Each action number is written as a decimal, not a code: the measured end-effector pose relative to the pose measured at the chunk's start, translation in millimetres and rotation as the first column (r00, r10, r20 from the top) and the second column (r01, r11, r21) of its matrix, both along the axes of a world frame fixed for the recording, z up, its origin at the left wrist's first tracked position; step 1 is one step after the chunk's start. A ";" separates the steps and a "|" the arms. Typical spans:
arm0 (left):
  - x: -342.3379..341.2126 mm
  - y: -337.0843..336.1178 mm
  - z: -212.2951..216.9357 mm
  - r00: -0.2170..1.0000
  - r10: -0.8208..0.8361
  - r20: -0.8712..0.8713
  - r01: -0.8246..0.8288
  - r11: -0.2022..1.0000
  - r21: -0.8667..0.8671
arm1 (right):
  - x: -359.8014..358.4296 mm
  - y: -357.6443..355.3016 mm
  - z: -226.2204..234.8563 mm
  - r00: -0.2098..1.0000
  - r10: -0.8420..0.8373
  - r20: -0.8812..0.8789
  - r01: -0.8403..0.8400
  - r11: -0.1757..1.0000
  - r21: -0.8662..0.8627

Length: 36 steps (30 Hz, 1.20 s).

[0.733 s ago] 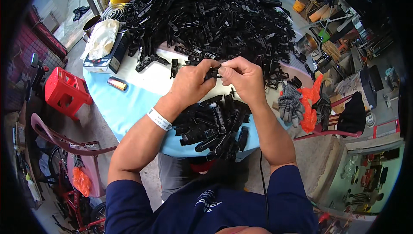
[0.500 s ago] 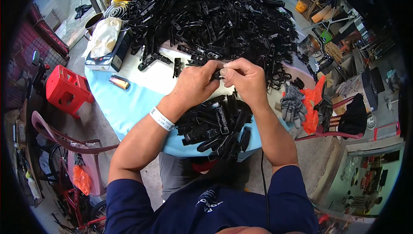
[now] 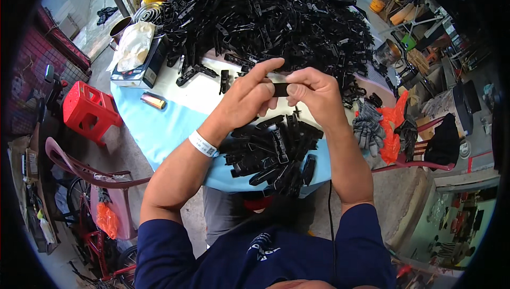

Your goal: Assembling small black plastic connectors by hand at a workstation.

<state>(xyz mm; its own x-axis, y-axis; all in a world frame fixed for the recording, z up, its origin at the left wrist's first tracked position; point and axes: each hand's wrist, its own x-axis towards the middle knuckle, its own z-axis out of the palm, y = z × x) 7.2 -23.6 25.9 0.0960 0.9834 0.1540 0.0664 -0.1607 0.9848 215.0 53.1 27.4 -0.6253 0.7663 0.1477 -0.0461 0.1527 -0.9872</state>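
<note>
Between my two hands is a small flat black plastic piece, held level above the table. My left hand pinches its left end, with the index finger lifted and pointing away from me. At the right end, the thumb and fingers of my right hand are closed on the piece. Just below, nearest my body, lies a smaller pile of black plastic parts. Beyond my hands rises a large heap of similar black parts. A few loose parts lie beside my left hand.
A box with a cream-coloured bag on it and a lighter are on the table's left side. Grey gloves and an orange plastic bag are at the right. A red stool and a chair stand left.
My hands have moved slightly apart, so the black piece now shows between them. My left index finger has lifted off. The whole view has shifted a little.
</note>
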 end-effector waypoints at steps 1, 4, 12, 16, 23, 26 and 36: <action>-2.8 -0.6 2.8 0.995 -0.025 0.093 0.023 0.999 0.030 | -0.4 0.0 1.1 0.996 0.019 -0.091 -0.018 1.000 0.012; -16.6 11.4 -9.5 0.970 0.150 0.194 -0.184 0.967 0.176 | 10.1 2.2 2.1 0.979 0.157 -0.128 -0.151 0.987 0.060; -30.6 28.1 -37.3 0.462 0.531 -0.710 -0.146 0.835 0.530 | 24.6 26.6 9.0 0.967 -0.246 -0.060 0.254 0.942 0.218; -22.4 25.1 -29.1 0.442 0.411 -0.797 -0.069 0.902 0.426 | 44.5 49.7 2.4 0.784 -0.551 0.285 0.380 0.789 0.482; -17.5 21.6 -32.4 0.506 0.437 -0.744 -0.021 0.868 0.496 | 27.7 32.5 -0.4 0.788 -0.440 0.430 0.082 0.768 0.636; -17.8 22.2 -33.0 0.535 0.397 -0.746 -0.021 0.889 0.458 | 25.2 30.4 0.8 0.787 -0.558 0.265 0.262 0.690 0.675; -27.7 33.1 -32.4 0.930 0.367 0.020 -0.363 0.907 0.214 | -1.9 40.9 -32.4 0.820 -0.499 0.281 -0.046 0.431 0.901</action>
